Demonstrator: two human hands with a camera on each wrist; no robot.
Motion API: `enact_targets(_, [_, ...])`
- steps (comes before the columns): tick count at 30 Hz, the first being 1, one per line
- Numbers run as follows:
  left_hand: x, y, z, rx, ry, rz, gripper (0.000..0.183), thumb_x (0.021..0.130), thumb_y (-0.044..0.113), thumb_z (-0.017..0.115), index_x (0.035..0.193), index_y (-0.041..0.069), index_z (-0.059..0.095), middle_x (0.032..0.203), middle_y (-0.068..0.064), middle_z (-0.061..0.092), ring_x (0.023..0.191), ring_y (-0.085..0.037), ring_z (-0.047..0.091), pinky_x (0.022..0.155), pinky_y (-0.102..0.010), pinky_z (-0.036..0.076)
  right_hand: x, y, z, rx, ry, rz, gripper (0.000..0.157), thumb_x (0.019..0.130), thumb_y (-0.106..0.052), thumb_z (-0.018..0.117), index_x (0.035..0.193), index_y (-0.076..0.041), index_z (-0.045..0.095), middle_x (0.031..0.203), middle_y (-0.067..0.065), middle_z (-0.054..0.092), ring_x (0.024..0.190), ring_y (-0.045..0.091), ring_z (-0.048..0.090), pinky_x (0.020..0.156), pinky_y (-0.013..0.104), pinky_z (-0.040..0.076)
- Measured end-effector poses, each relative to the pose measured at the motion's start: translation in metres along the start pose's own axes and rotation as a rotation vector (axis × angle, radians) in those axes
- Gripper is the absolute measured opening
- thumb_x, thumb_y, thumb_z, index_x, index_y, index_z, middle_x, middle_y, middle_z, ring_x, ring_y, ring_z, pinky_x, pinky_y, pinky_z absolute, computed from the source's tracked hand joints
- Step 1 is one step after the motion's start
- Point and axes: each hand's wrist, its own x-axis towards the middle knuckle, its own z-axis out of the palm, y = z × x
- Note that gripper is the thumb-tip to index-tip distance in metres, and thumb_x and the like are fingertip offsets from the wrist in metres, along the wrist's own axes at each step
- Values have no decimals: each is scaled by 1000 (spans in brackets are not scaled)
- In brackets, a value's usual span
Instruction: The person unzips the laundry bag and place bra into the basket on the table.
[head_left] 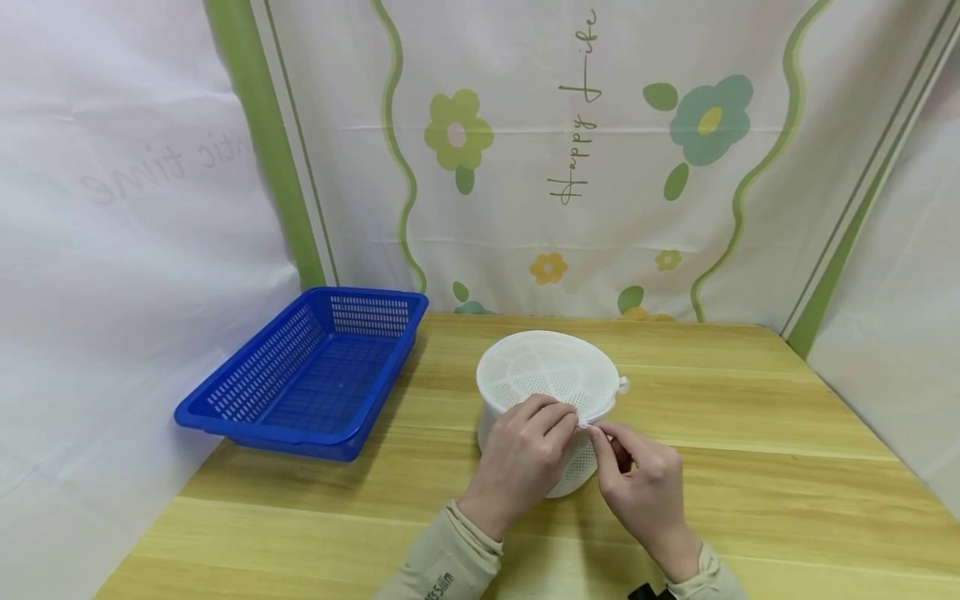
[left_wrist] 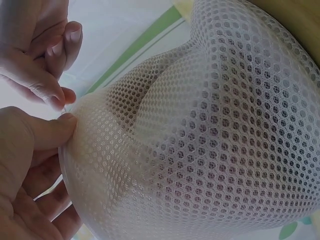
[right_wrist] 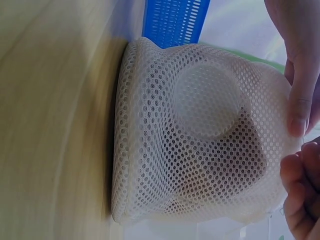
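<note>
A white mesh laundry bag (head_left: 543,367), round and drum-shaped, stands on the table with its flat top facing up. At the near right of its rim my left hand (head_left: 528,450) pinches the edge between thumb and fingers; the thumb (left_wrist: 55,131) presses the mesh in the left wrist view. My right hand (head_left: 645,487) pinches a small bit at the rim, right beside the left fingers; the fingers hide what it is. A small white loop (head_left: 623,384) sticks out from the rim farther right. Through the mesh side a pale round shape (right_wrist: 207,100) shows; I cannot tell what it is.
A blue plastic basket (head_left: 341,437) with slotted sides sits at the left of the wooden table (head_left: 750,500). A printed curtain (head_left: 510,208) hangs behind, with white cloth on both sides. A black item (head_left: 649,592) shows by the right sleeve.
</note>
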Motion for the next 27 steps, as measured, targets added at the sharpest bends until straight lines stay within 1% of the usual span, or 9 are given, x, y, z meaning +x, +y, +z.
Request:
enact_targets(5, [1,0,0,11,5,3,6,86,13,77,89,9,75,94,3,70,90,-13,63,81,-21,52,-1,1,0,-22,16,16,12,83,-7,65,77,0,71,56,-9,51,44,-1,41,38,13,34])
enact_targets(9, [0,1,0,10,11,4,6,86,13,77,89,8,76,93,3,71,89,-13,63,80,-21,53,-1,1,-1,-31,30,22,10,81,-6,66,77,0,72,55,-9,51,44,-1,42,37,13,36])
enact_targets(13, [0,1,0,19,19,8,6,86,13,77,88,8,76,93,3,71,89,-13,64,80,-20,52,-2,1,-1,-35,36,27,9,80,-6,66,77,1,72,55,-9,51,43,0,42,37,14,36])
enact_targets(27, [0,1,0,16,11,2,4,86,13,76,87,9,75,93,3,71,89,-12,64,79,-20,53,-3,1,0,-43,43,37,8,80,-4,66,77,1,72,55,-8,52,44,0,42,38,14,36])
